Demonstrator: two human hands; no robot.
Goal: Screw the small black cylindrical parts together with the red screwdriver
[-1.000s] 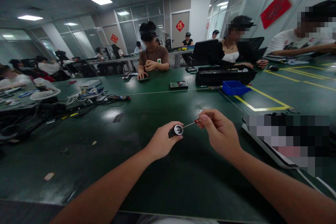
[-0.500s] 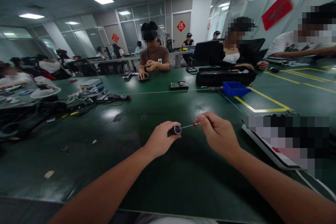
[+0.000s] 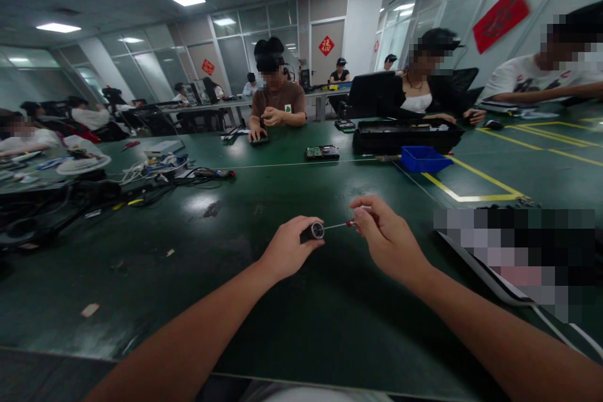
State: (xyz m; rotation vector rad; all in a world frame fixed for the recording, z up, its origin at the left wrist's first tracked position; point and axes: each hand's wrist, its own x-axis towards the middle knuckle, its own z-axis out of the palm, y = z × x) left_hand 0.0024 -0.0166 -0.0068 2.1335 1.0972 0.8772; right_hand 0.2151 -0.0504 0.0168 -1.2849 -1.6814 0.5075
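Observation:
Above the green table, my left hand [image 3: 288,248] is wrapped round a short black cylinder [image 3: 317,230] with a pale ring on the end that faces me. My right hand [image 3: 387,233] holds a screwdriver [image 3: 351,223] by its red handle, between thumb and fingers. The thin metal shaft runs level to the left, and its tip meets the ringed end of the cylinder. Whether the tip sits inside it is too small to tell.
A blue tray [image 3: 425,159] and a black case [image 3: 407,137] stand beyond my right hand. A circuit-board device [image 3: 322,152] lies mid-table. Cables [image 3: 70,207] clutter the left. A pixelated white-edged device [image 3: 490,276] is at right. People sit across the table.
The fingers of my right hand have lifted and loosened slightly around the red handle. My left hand and the cylinder have hardly moved.

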